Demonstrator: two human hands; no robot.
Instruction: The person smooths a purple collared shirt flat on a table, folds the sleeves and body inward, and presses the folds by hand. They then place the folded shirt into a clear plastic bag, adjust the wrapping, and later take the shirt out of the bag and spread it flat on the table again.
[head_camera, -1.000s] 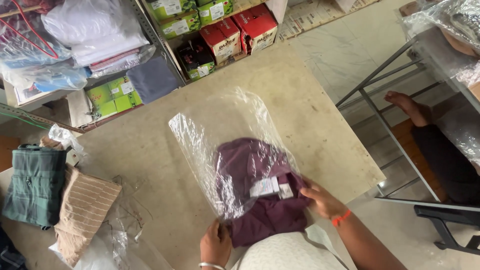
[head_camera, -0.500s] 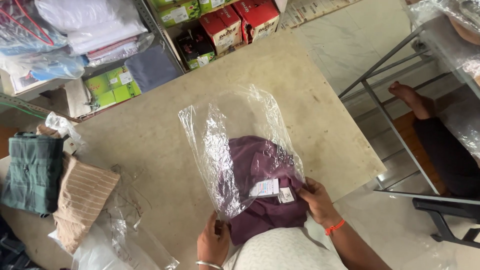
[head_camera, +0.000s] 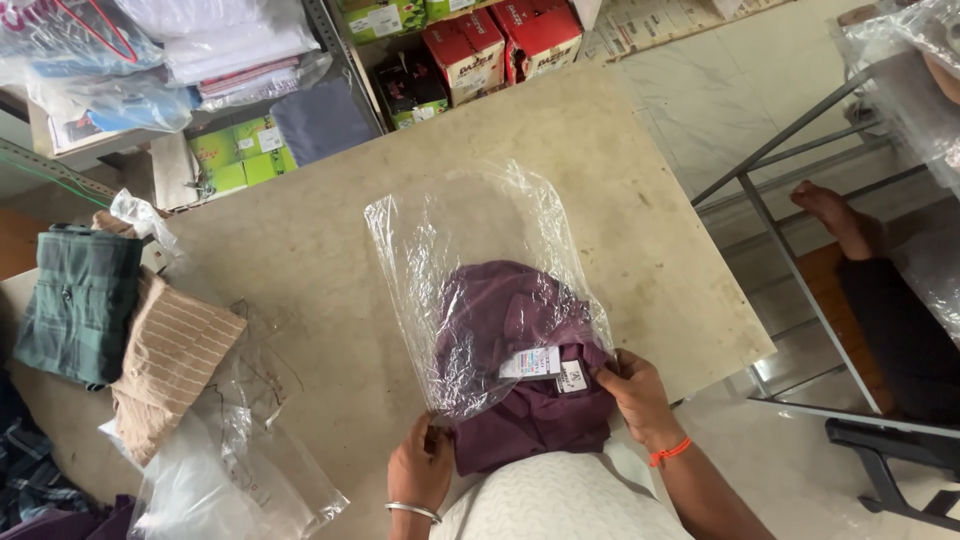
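Observation:
A folded maroon garment (head_camera: 520, 420) with white tags lies on the beige table (head_camera: 300, 260), its far half inside a clear plastic bag (head_camera: 470, 240). My left hand (head_camera: 420, 470), with a metal bangle at the wrist, pinches the bag's open edge at the garment's near left corner. My right hand (head_camera: 635, 395), with an orange thread at the wrist, grips the garment's right side at the bag's mouth.
A folded dark green checked garment (head_camera: 80, 305) and a tan striped one (head_camera: 170, 365) lie at the left, with loose clear bags (head_camera: 230, 470) near them. Shelves with coloured boxes (head_camera: 470, 50) stand beyond the table. Another person's bare foot (head_camera: 835, 215) shows under a metal frame at right.
The maroon garment has slid a little deeper into the bag. Both hands have stayed at the bag's mouth, and the camera view has shifted slightly.

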